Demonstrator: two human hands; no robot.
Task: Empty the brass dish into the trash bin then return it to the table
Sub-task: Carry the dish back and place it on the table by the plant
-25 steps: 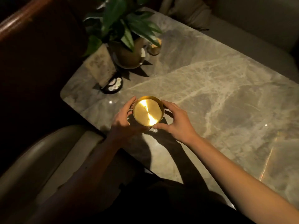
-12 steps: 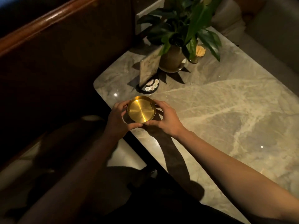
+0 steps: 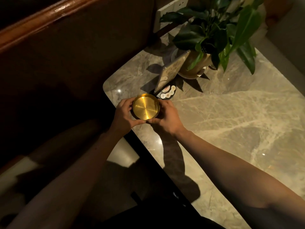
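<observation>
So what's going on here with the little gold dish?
A person holds the brass dish between both hands, left hand and right hand gripping opposite sides of its rim, over the corner of the marble table. The dish looks nearly empty. A potted plant and a small stand sit just beyond it. No trash bin is in view.

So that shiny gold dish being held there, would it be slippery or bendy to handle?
The brass dish looks like rigid metal, so probably not bendy. Its polished, reflective surface suggests it could be slick, which may be why the left hand and right hand both grip its rim. Being shallow and flat-bottomed, it seems unlikely to roll.
</observation>
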